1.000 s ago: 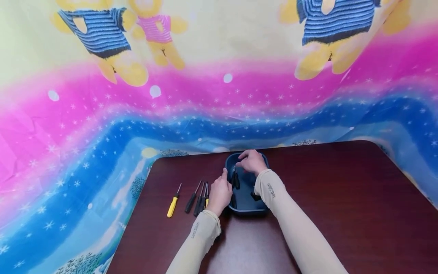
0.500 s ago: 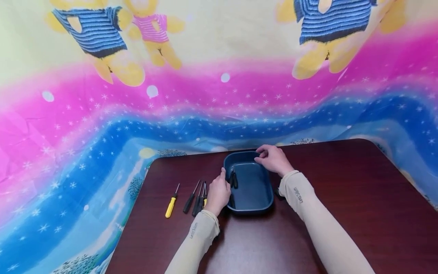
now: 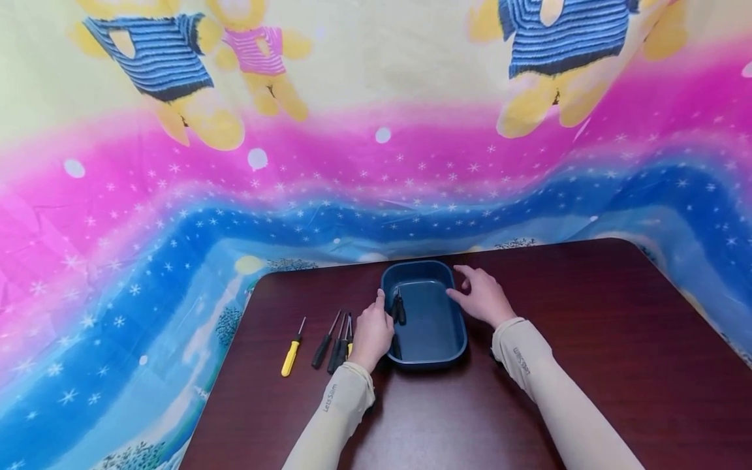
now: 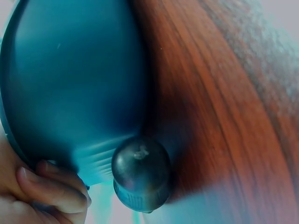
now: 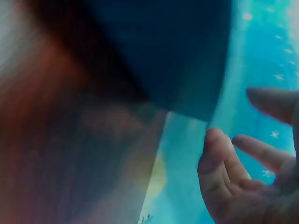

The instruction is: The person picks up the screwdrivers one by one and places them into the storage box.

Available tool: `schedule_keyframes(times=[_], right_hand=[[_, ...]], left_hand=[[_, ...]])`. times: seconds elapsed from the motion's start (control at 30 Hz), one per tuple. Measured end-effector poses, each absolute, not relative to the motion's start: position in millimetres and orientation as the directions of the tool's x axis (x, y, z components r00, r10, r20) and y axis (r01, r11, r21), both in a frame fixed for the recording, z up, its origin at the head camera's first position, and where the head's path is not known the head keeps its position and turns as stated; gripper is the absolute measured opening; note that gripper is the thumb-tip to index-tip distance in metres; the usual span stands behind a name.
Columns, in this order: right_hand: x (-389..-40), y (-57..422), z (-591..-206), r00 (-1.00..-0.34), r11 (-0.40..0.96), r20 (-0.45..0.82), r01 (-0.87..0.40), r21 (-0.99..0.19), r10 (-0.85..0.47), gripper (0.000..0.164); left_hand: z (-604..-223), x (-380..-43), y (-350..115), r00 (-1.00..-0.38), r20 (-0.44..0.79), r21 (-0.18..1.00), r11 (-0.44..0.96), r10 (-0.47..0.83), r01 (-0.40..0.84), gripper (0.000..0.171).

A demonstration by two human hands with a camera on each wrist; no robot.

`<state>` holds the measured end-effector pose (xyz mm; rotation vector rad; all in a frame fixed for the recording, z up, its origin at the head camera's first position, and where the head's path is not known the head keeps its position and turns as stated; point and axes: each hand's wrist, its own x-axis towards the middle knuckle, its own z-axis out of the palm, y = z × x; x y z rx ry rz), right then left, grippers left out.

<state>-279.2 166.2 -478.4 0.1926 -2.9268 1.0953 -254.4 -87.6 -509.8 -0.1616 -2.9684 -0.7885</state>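
A dark blue rectangular tray (image 3: 425, 326) stands near the table's back edge. Short black-handled screwdrivers (image 3: 401, 312) lie inside along its left wall. My left hand (image 3: 373, 333) grips the left rim; in the left wrist view its curled fingers (image 4: 51, 189) press on the outer wall. Beside the right rim is my right hand (image 3: 483, 297), holding nothing, its fingers loosely bent and spread. Left of my left hand lie black screwdrivers (image 3: 320, 352) and a yellow one partly hidden by that hand. A lone yellow screwdriver (image 3: 290, 358) rests farther left.
The dark reddish-brown table (image 3: 587, 339) has rounded back corners. A printed cloth (image 3: 352, 163) with bears and snowflakes hangs behind and to the sides. In the left wrist view a rounded black handle end (image 4: 141, 172) sits close to the tray's wall.
My right hand has come out of the tray, passed over its far right rim and moved to the right side with its fingers spreading. My left hand has stayed on the left rim.
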Motion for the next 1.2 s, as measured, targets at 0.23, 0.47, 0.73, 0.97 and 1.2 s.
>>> schedule_keyframes(times=[0.23, 0.47, 0.73, 0.97, 1.2], right_hand=[[-273, 162, -506, -0.983, 0.721, -0.102, -0.041, -0.692, -0.154, 0.072], [-271, 152, -516, -0.99, 0.708, -0.078, -0.029, -0.706, -0.119, 0.076], [-274, 151, -514, -0.992, 0.689, -0.055, -0.036, -0.723, -0.11, 0.078], [-277, 151, -515, -0.993, 0.695, -0.059, -0.028, -0.719, -0.102, 0.079], [-277, 150, -514, -0.993, 0.704, -0.064, -0.026, -0.71, -0.101, 0.079]], left_hand=[[-511, -256, -86, -0.992, 0.093, 0.484, 0.867, 0.083, 0.117, 0.059], [-510, -252, -88, -0.992, 0.089, 0.509, 0.852, 0.086, 0.12, 0.058], [-515, -254, -98, -0.981, 0.146, 0.523, 0.832, 0.13, 0.188, 0.055], [-506, -258, -128, -0.973, 0.188, 0.544, 0.811, 0.133, 0.216, 0.048], [-497, -261, -187, -0.966, 0.253, 0.461, 0.87, 0.057, 0.172, 0.044]])
